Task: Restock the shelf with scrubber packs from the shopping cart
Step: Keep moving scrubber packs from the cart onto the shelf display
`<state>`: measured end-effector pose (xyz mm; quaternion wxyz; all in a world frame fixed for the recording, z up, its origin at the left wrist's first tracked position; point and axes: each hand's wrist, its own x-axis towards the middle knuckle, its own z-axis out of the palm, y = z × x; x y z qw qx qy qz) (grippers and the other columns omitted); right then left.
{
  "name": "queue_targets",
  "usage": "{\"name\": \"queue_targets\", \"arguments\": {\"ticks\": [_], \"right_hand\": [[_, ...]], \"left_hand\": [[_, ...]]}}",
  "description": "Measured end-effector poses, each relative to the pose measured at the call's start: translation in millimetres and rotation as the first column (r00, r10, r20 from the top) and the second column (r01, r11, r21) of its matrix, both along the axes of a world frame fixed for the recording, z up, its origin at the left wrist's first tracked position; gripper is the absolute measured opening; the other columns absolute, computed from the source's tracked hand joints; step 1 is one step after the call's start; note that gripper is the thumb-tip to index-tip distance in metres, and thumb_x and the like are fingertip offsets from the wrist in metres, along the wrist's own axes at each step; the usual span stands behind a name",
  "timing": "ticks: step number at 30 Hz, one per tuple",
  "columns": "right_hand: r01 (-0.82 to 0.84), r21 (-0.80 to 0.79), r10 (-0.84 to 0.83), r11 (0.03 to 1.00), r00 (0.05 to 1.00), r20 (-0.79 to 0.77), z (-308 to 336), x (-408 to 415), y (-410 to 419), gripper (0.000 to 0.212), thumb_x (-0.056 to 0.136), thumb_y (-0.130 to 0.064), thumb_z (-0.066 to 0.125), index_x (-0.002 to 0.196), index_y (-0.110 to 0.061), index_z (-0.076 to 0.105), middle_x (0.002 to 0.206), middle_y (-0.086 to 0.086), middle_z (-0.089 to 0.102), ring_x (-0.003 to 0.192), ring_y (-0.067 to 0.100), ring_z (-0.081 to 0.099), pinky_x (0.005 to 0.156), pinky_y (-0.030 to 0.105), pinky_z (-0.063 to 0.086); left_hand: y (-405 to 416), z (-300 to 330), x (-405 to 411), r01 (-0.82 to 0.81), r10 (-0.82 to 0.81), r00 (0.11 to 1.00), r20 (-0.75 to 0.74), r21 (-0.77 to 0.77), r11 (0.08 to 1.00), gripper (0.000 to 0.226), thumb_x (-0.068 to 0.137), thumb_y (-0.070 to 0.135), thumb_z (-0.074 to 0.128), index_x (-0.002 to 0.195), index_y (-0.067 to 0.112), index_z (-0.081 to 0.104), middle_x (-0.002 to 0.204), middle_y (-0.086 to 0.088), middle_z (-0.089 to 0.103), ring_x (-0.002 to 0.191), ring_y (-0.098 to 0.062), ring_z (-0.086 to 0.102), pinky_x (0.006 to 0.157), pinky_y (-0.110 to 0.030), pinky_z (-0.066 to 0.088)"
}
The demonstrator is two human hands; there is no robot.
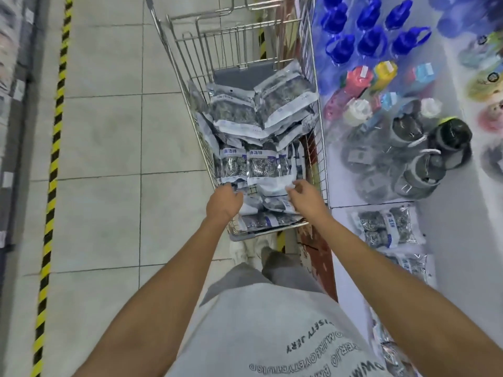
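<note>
Fingers point(236, 192) of L hand point(223, 201) were curled down over the near edge of the scrubber packs point(261, 165) in the shopping cart point(317, 170); whether they actually pinched a pack or just touched, can't tell, fingertips hidden. R hand point(306, 198) had fingers loosely curled w/ thumb apart, tips at the white bottom edge of an upright pack, looked like reaching to pinch, not a firm grip yet.

Head view, progress: my read is early to mid. Cart was heaped w/ packs, two stood upright near the hands w/ blue labels facing up, more piled flat toward the far end, some under the hands. White shelf point(449, 240) on the person's R had a stocked pack point(386, 227) lying flat, more packs partly visible just below it toward the frame edge. So a few placed, most left in cart. Next step prob lift a pack & move it R to the shelf.

Surface/room: store aisle, pale tiled floor point(109, 131), yellow-black hazard stripe point(55, 131) along the L, dark shelving at far L edge, blurred. Same R shelf further on held blue-capped bottles point(370, 31), coloured lidded bottles point(381, 74), grey jugs point(424, 159). Person wore a grey printed tee, grey trousers, pale shoes near cart's near end.
</note>
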<state>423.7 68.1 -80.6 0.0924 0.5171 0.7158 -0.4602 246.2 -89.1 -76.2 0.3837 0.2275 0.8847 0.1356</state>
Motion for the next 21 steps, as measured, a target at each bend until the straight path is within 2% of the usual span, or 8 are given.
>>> {"name": "queue_targets", "arguments": {"ticks": [2,6,11,13,15,16,18,21], "right_hand": [[-0.008,-0.014,0.008,1.000,1.000,0.017,-13,-19,18,0.055,0.096,-0.051,0.057,0.140,-0.019,0.054,0.120,0.006,0.068,0.089,0.021,0.068,0.086,0.045,0.059],[-0.021,-0.001,0.021,1.000,1.000,-0.010,-32,-59,53,0.047,0.099,-0.041,0.060,0.138,-0.015,0.056,0.123,0.003,0.068,0.072,0.007,0.054,0.064,0.026,0.045],[0.025,-0.114,-0.019,0.993,0.998,0.054,-69,-94,90,0.052,0.096,-0.042,0.066,0.136,-0.010,0.056,0.120,0.007,0.068,0.105,0.025,0.067,0.097,0.043,0.054],[0.063,-0.157,-0.050,0.986,0.995,0.088,-91,-103,100,0.054,0.094,-0.043,0.069,0.134,-0.009,0.055,0.115,0.008,0.068,0.101,0.026,0.068,0.095,0.046,0.055],[0.091,-0.187,-0.070,0.978,0.991,0.115,-107,-109,104,0.057,0.092,-0.044,0.071,0.133,-0.008,0.055,0.116,0.009,0.067,0.101,0.027,0.066,0.093,0.042,0.055],[0.121,-0.206,-0.099,0.971,0.988,0.117,-114,-112,105,0.057,0.092,-0.042,0.072,0.134,-0.008,0.055,0.117,0.008,0.066,0.102,0.026,0.064,0.092,0.039,0.054],[0.205,-0.257,-0.177,0.944,0.976,0.129,-127,-117,107,0.060,0.091,-0.037,0.074,0.139,-0.007,0.053,0.118,0.003,0.062,0.105,0.023,0.060,0.091,0.033,0.049],[0.291,-0.310,-0.257,0.905,0.955,0.147,-145,-122,105,0.069,0.086,-0.035,0.079,0.142,-0.007,0.051,0.127,0.005,0.063,0.114,0.027,0.061,0.095,0.035,0.051]], "left_hand": [[16,-5,-11,-0.045,0.046,0.999,0.025,-0.032,0.998,0.037,0.104,0.033,0.051,0.123,0.003,0.059,0.123,-0.018,0.064,0.106,-0.035,0.062,0.079,-0.036,0.045],[45,-18,-30,-0.152,0.156,0.986,0.051,-0.070,0.986,0.048,0.104,0.029,0.054,0.140,-0.002,0.052,0.136,-0.022,0.059,0.117,-0.036,0.062,0.087,-0.037,0.048],[74,-51,-51,-0.269,0.275,0.958,0.087,-0.071,0.960,0.047,0.103,0.022,0.057,0.139,-0.006,0.050,0.143,-0.022,0.055,0.119,-0.036,0.061,0.100,-0.040,0.051],[84,-65,-61,-0.330,0.338,0.935,0.110,-0.083,0.940,0.035,0.101,0.020,0.059,0.126,-0.006,0.056,0.124,-0.020,0.064,0.096,-0.029,0.068,0.082,-0.038,0.058],[90,-83,-68,-0.389,0.402,0.907,0.128,-0.116,0.914,0.011,0.101,0.015,0.061,0.099,0.005,0.056,0.093,-0.007,0.061,0.071,-0.016,0.061,0.057,-0.025,0.049],[92,-91,-71,-0.427,0.443,0.886,0.137,-0.132,0.894,0.015,0.101,0.013,0.062,0.090,0.010,0.052,0.083,-0.003,0.056,0.067,-0.013,0.056,0.052,-0.021,0.044],[93,-107,-77,-0.478,0.499,0.850,0.169,-0.153,0.865,0.010,0.099,0.012,0.064,0.103,0.006,0.056,0.080,0.001,0.052,0.067,-0.011,0.054,0.052,-0.020,0.043],[96,-120,-83,-0.544,0.557,0.811,0.177,-0.123,0.830,0.033,0.097,0.016,0.068,0.125,0.004,0.056,0.090,-0.001,0.058,0.076,-0.011,0.059,0.064,-0.025,0.050]]}}
